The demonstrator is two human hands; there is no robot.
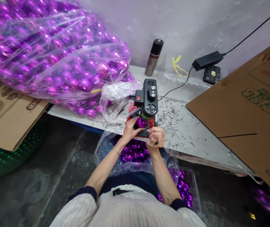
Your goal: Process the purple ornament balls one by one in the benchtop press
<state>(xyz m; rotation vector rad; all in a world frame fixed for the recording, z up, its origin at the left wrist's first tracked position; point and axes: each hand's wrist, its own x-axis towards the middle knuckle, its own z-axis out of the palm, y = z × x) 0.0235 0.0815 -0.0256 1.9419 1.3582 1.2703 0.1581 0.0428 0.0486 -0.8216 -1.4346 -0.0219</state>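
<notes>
A small black press-like machine with round vents and buttons stands on the white table, over a red and black base. Under its head is a shiny purple mirrored ball, held by the thumb and fingers of my left hand. My right hand is closed around the machine's lever, just right of the base. Below the table edge, an open clear plastic bag of purple balls lies at my lap, between my forearms.
A huge clear bag of purple balls fills the left back. A spray can and a power adapter stand behind the machine. A large cardboard box blocks the right. Small dark bits litter the table.
</notes>
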